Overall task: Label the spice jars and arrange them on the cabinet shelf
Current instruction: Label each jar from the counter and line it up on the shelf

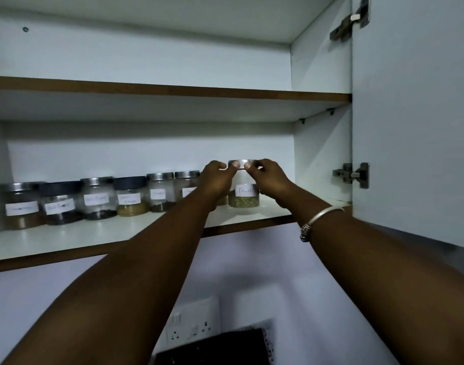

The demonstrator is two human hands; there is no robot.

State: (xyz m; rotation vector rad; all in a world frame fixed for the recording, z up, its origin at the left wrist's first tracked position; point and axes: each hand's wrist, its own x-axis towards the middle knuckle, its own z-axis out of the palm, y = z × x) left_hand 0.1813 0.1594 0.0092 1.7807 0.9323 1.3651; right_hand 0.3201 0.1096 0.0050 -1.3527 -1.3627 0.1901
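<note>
A tall glass spice jar (243, 192) with a steel lid (241, 164) is held between both hands on the lower cabinet shelf (99, 237), where it stands upright. The lid is pinched at its left edge by the fingertips of the left hand (217, 180) and at its right edge by those of the right hand (267, 180); both hands are narrowed around the lid. A white handwritten label (246, 191) is seen on the jar between the two hands, with greenish seeds below it. To the left of the left hand, a row of six labelled jars (94, 197) is lined up along the shelf, some capped in steel and two in dark lids; a seventh is partly hidden behind the left wrist. A silver bangle (317, 219) is worn on the right wrist. To the right of the right hand, the open cabinet door (415, 114) is seen.
</note>
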